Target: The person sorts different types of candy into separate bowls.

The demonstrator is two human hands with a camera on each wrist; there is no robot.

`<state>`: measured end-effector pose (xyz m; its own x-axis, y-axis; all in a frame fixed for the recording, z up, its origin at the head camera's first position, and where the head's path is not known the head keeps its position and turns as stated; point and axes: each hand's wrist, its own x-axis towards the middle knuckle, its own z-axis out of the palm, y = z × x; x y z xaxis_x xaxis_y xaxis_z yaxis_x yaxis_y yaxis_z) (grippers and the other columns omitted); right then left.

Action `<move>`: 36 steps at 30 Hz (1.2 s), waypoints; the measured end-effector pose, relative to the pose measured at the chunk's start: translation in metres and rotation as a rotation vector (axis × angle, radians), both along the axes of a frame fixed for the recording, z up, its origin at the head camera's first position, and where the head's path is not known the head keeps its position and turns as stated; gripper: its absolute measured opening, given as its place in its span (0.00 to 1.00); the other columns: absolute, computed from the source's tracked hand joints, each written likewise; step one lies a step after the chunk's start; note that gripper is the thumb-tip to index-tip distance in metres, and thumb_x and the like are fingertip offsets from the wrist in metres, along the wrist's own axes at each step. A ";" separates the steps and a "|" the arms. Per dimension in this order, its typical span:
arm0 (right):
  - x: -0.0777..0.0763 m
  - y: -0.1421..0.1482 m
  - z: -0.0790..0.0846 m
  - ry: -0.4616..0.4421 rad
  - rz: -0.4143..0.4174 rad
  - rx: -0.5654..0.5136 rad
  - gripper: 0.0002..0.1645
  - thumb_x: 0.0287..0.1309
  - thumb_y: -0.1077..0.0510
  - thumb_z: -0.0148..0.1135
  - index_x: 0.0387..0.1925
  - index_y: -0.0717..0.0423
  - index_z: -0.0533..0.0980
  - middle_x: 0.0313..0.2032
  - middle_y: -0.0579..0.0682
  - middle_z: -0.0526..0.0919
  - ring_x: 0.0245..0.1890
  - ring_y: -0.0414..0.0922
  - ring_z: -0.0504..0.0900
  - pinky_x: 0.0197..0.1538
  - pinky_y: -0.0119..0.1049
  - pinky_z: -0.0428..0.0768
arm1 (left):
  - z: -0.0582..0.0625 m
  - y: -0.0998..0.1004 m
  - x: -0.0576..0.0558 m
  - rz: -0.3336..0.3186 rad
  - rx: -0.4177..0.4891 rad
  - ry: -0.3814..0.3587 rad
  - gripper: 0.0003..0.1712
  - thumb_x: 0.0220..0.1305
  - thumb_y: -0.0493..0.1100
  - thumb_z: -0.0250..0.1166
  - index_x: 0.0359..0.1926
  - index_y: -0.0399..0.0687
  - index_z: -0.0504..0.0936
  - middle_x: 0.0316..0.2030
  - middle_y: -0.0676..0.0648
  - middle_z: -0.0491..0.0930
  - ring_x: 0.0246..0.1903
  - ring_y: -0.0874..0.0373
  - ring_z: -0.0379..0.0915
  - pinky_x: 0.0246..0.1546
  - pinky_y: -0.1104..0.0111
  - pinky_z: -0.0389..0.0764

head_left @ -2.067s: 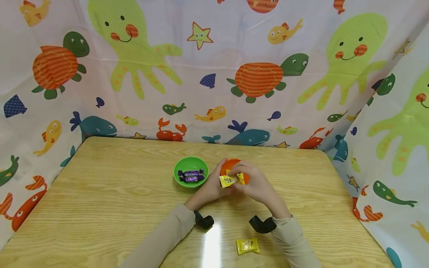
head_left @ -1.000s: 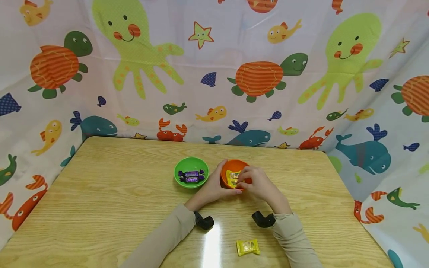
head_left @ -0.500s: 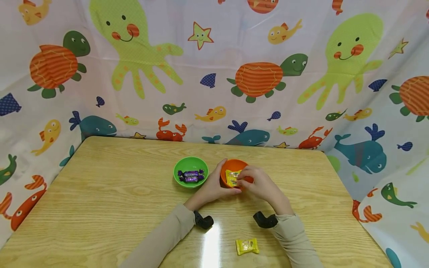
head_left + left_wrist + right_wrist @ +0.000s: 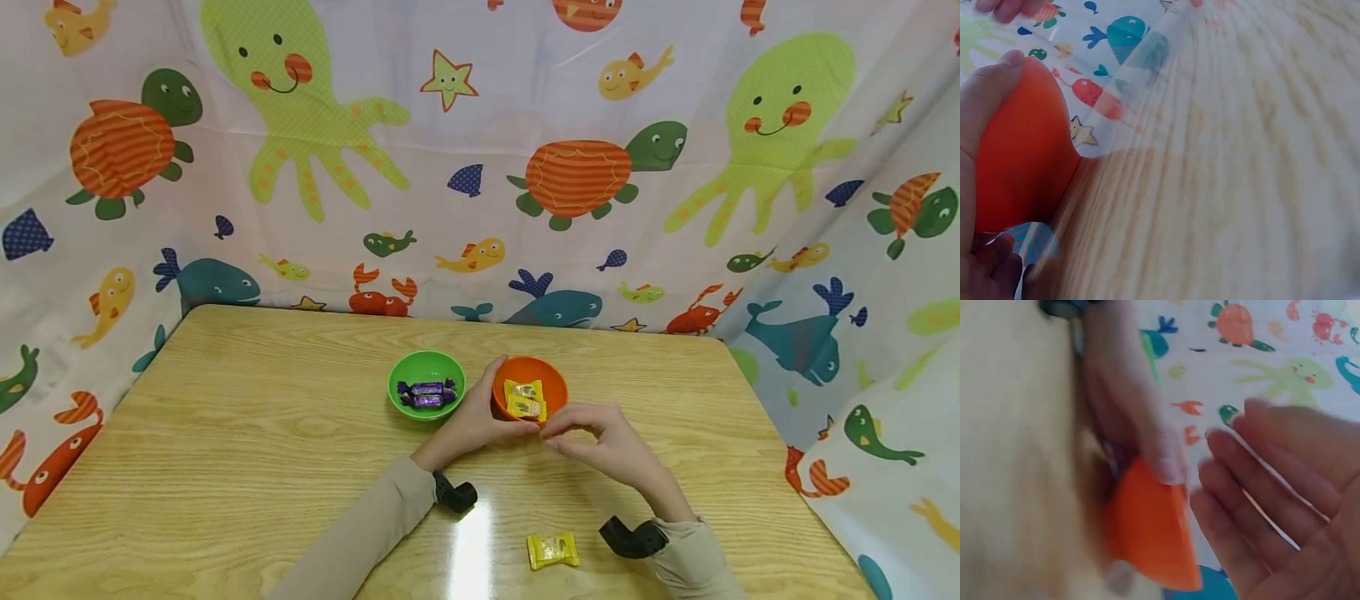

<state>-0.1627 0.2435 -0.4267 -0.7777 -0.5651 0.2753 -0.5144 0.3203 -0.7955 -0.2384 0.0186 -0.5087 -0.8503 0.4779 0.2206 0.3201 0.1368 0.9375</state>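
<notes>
My left hand [image 4: 480, 421] grips the orange bowl [image 4: 553, 387] from its left side, thumb and fingers spread round the wall. In the left wrist view the thumb [image 4: 988, 94] presses the bowl near its rim. Two yellow-wrapped candies [image 4: 527, 407] lie inside, one overlapping the other. Just off the bowl's front right edge is my right hand [image 4: 611, 442], holding nothing, its fingers loosely bent. The right wrist view shows that hand's fingers [image 4: 1260, 494] apart from the bowl. Another yellow-wrapped candy [image 4: 552, 551] lies on the table near the front.
A green bowl [image 4: 427, 364] with purple-wrapped candies [image 4: 429, 396] stands to the left of the orange one. The wooden table [image 4: 262, 433] ends at the back against a sea-animal curtain [image 4: 480, 125], which also hangs at both sides. Black wrist cameras [image 4: 633, 537] sit on both arms.
My right hand brought a yellow candy into the orange bowl, let go of it, and drew back to the right and towards me. My left hand stayed on the bowl.
</notes>
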 end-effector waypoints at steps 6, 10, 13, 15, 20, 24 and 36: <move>0.018 0.009 -0.022 -0.192 0.213 0.002 0.10 0.59 0.66 0.68 0.43 0.59 0.83 0.43 0.53 0.85 0.45 0.45 0.81 0.51 0.40 0.81 | -0.001 0.001 0.000 0.023 -0.024 -0.014 0.69 0.47 0.57 0.80 0.79 0.49 0.44 0.70 0.46 0.62 0.67 0.54 0.63 0.68 0.55 0.63; 0.027 0.015 -0.037 -0.296 0.349 0.033 0.17 0.56 0.64 0.72 0.48 0.58 0.81 0.48 0.54 0.83 0.49 0.46 0.79 0.56 0.39 0.78 | -0.001 0.001 0.001 0.032 -0.041 -0.020 0.69 0.47 0.57 0.80 0.79 0.50 0.44 0.71 0.46 0.61 0.67 0.53 0.62 0.68 0.55 0.63; 0.035 0.017 -0.045 -0.302 0.431 0.036 0.23 0.54 0.63 0.74 0.52 0.56 0.79 0.51 0.53 0.81 0.53 0.46 0.77 0.60 0.37 0.73 | 0.001 0.002 0.001 0.034 -0.049 -0.021 0.68 0.48 0.56 0.80 0.79 0.49 0.44 0.71 0.45 0.61 0.68 0.52 0.62 0.68 0.55 0.63; 0.039 0.017 -0.049 -0.276 0.458 0.038 0.26 0.52 0.62 0.75 0.53 0.54 0.78 0.52 0.52 0.80 0.54 0.46 0.76 0.62 0.36 0.70 | 0.001 0.001 0.001 0.035 -0.052 -0.023 0.68 0.48 0.56 0.80 0.79 0.49 0.44 0.71 0.45 0.61 0.68 0.52 0.61 0.68 0.55 0.63; 0.047 0.016 -0.057 -0.282 0.415 0.056 0.28 0.51 0.60 0.76 0.55 0.49 0.78 0.54 0.49 0.78 0.56 0.45 0.73 0.64 0.34 0.67 | 0.002 0.001 0.001 0.033 -0.048 -0.024 0.68 0.48 0.55 0.81 0.79 0.49 0.44 0.70 0.46 0.62 0.67 0.54 0.62 0.68 0.57 0.64; 0.049 0.015 -0.060 -0.239 0.379 0.071 0.22 0.56 0.57 0.73 0.53 0.47 0.79 0.52 0.47 0.79 0.54 0.44 0.74 0.62 0.34 0.69 | 0.002 0.001 0.001 0.035 -0.049 -0.023 0.69 0.48 0.56 0.80 0.79 0.49 0.44 0.70 0.47 0.62 0.67 0.55 0.63 0.68 0.57 0.63; 0.044 0.016 -0.075 -0.042 0.318 -0.034 0.17 0.54 0.62 0.74 0.47 0.49 0.82 0.44 0.48 0.83 0.47 0.44 0.79 0.54 0.35 0.75 | 0.003 0.001 0.002 0.028 -0.045 -0.022 0.68 0.48 0.57 0.80 0.79 0.49 0.44 0.71 0.46 0.62 0.67 0.54 0.63 0.68 0.56 0.64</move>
<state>-0.1186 0.2594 -0.5019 -0.5746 -0.7728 0.2696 -0.5512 0.1219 -0.8255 -0.2363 0.0196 -0.5060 -0.8679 0.4629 0.1800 0.2945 0.1878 0.9370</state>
